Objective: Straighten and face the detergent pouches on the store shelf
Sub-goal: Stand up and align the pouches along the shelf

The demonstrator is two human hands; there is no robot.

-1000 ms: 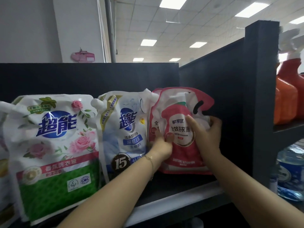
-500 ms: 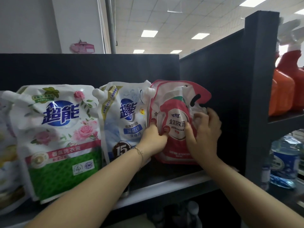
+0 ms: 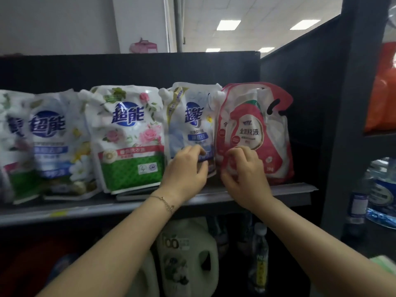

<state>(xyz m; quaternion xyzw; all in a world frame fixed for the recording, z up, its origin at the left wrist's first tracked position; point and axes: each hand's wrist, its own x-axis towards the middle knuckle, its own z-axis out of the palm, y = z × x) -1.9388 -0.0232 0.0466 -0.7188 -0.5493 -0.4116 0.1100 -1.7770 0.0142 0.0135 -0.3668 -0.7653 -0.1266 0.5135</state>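
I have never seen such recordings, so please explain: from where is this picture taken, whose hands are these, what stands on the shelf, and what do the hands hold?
There is no machine here: a person works with bare hands. The camera sits on the person's head and looks forward and down, so both arms reach in from below. On the shelf detergent pouches stand in a row. The left hand curls its fingers on the lower part of the blue pouch. The right hand grips the lower part of the red pouch, which stands beside it at the row's right end. A green pouch stands to the left of them. Under the shelf there is a white jug.
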